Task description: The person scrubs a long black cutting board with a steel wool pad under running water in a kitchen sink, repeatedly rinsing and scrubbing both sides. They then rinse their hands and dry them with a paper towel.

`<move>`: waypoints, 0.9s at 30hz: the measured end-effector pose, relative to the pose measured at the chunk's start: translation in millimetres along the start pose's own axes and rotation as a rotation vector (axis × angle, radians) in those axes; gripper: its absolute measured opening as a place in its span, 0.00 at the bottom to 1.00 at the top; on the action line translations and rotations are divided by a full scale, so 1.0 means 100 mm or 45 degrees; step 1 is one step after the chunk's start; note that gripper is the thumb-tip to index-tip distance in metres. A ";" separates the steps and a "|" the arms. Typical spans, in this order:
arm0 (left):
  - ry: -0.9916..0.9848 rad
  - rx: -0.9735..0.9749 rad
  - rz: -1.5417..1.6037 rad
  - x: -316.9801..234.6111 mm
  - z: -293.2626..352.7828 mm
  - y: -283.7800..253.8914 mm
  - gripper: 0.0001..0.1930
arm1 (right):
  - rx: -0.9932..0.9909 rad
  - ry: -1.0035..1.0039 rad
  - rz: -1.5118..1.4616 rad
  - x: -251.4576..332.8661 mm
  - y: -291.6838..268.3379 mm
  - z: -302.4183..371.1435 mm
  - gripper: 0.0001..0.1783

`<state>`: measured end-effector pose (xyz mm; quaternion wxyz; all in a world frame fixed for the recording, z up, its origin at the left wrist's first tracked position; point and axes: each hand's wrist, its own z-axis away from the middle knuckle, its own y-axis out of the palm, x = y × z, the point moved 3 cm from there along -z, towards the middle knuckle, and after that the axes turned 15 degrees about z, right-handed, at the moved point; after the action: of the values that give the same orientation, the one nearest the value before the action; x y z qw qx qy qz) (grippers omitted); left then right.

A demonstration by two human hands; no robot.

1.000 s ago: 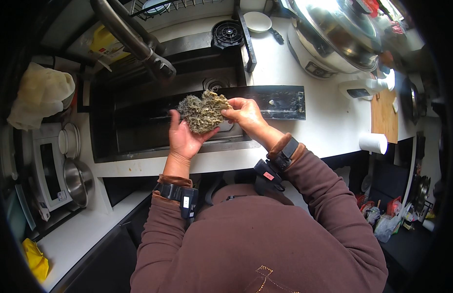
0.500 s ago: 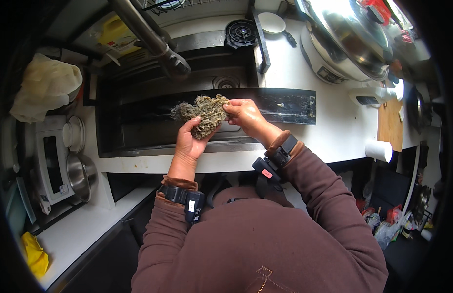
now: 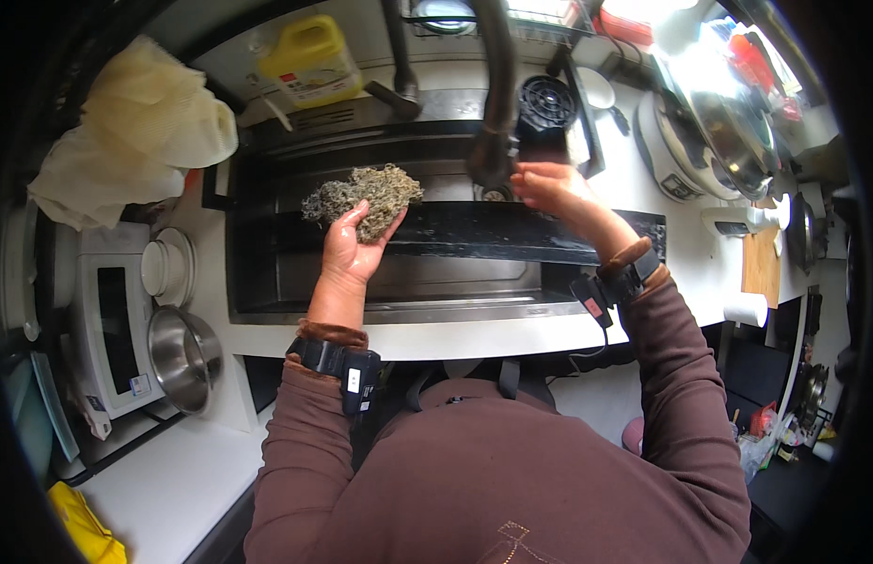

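Observation:
My left hand (image 3: 350, 248) grips a matted, stringy grey-brown scouring pad (image 3: 369, 193) over the sink (image 3: 399, 305), thumb on its top face. To the right, my right hand (image 3: 557, 191) holds nothing; its fingers stretch out beside the lower end of the faucet (image 3: 494, 160). I cannot tell whether the fingertips touch the metal. A long black glossy panel (image 3: 549, 237) lies wet across the sink, its right end over the white counter. The scouring pad hangs above its left end. Part of the sink drain (image 3: 497, 194) shows behind the panel.
A round black grate-like part (image 3: 547, 103) sits behind the sink. Back left are a yellow jug (image 3: 314, 61) and a pale mesh cloth (image 3: 140, 132). A steel bowl (image 3: 185, 360) and microwave (image 3: 115, 320) stand left; a large lidded cooker (image 3: 676, 150) and a white cup (image 3: 745, 308) are right.
My right hand has let go of the scouring pad and moved right to the faucet. The faucet now stands farther right over the sink. The view has shifted, and my left hand keeps the pad.

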<state>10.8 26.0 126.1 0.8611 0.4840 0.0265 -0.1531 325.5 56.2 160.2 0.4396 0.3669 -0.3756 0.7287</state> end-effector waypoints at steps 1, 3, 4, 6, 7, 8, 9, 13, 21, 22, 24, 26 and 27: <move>0.024 0.005 0.009 -0.11 -0.02 0.01 0.18 | 0.029 0.093 0.024 0.02 0.17 -0.04 0.22; 0.052 0.001 0.022 -0.31 -0.08 0.06 0.18 | 0.130 0.180 0.024 -0.02 0.60 0.00 0.20; 0.055 -0.012 0.026 -0.40 -0.10 0.07 0.18 | 0.194 0.137 -0.033 -0.03 0.83 0.00 0.22; 0.061 -0.032 0.010 -0.54 -0.17 0.08 0.19 | 0.188 0.169 -0.112 -0.05 1.21 -0.03 0.23; 0.044 -0.045 -0.007 -0.58 -0.21 0.07 0.19 | 0.116 0.064 -0.047 -0.01 1.34 -0.09 0.24; 0.040 -0.053 -0.026 -0.61 -0.26 0.06 0.18 | -0.071 -0.109 0.136 0.07 1.40 -0.18 0.24; 0.010 -0.022 -0.033 -0.61 -0.30 0.04 0.18 | -0.262 -0.250 0.327 0.18 1.44 -0.27 0.25; -0.095 0.048 -0.120 -0.44 -0.46 -0.02 0.17 | -0.874 -0.927 0.617 0.88 1.61 -0.69 0.31; -0.213 -0.184 -0.183 0.21 -0.67 -0.01 0.20 | -0.800 -0.520 0.989 1.42 1.79 -1.22 0.34; -0.221 -0.140 -0.201 0.27 -0.67 -0.02 0.21 | -0.866 -0.526 1.016 1.41 1.78 -1.21 0.33; -0.217 0.171 -0.293 0.36 -0.65 0.00 0.27 | -0.888 -0.572 1.058 1.36 1.79 -1.18 0.33; -0.289 0.278 -0.183 0.47 -0.64 -0.02 0.30 | -0.921 -0.642 1.033 1.31 1.82 -1.11 0.35; -0.367 0.273 0.003 0.54 -0.64 -0.04 0.30 | -0.909 -0.679 1.006 1.27 1.83 -1.05 0.37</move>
<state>67.3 65.3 78.5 0.7997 0.5461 -0.1141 -0.2217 92.8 133.3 181.7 0.1219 0.1992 -0.8029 0.5485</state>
